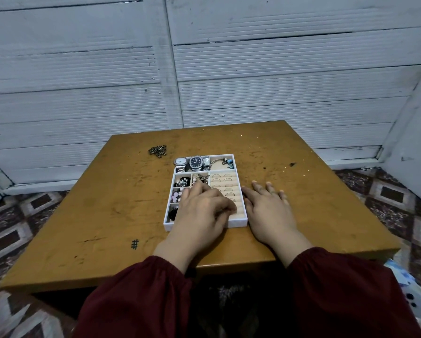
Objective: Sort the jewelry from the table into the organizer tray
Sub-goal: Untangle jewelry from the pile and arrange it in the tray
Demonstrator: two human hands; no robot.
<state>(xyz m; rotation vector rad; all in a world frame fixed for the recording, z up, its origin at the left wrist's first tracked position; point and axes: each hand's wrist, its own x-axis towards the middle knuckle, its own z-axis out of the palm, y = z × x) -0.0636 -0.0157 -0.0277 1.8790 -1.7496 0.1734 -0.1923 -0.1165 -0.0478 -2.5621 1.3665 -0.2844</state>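
Nearest my camera I see two dark red sleeves (141, 296), soft fabric gathered at the wrists. Beyond them both bare hands reach over a square surface (82, 228) of orange-brown wood, scuffed and scratched, with a small black hash mark (134, 244) drawn near its front edge.

The left hand (202, 211) lies palm down over the near half of the organizer tray (238, 223), a white rectangular box with thin divider walls. Its grip is loosely curled, the fingertips reaching into a small middle compartment of tangled metal pieces (202, 178); I cannot tell whether it pinches anything.

The right hand (268, 206) rests flat on the wood just right of the tray. Its grip is spread, fingers straight, and it holds nothing. The thumb lies along the tray's right wall.

In the tray, the right column holds beige padded rolls with thin rings (225, 181) slotted between them. The left column has three small cells: dark beaded pieces (181, 182) farthest, pink and pearly round pieces (176, 196) in the middle, and something dark (172, 213) nearest that I cannot make out. The far row carries metal-banded watches (196, 162) on the left and a thin bracelet (222, 162) with blue charms on the right.

Farther left, well apart from the tray, a heap of dark metal chain (158, 150) lies on the bare wood.

Around the surface, the floor (9, 235) shows a brown and grey diamond pattern. Behind stands a wall (82, 69) of white ribbed horizontal panels.
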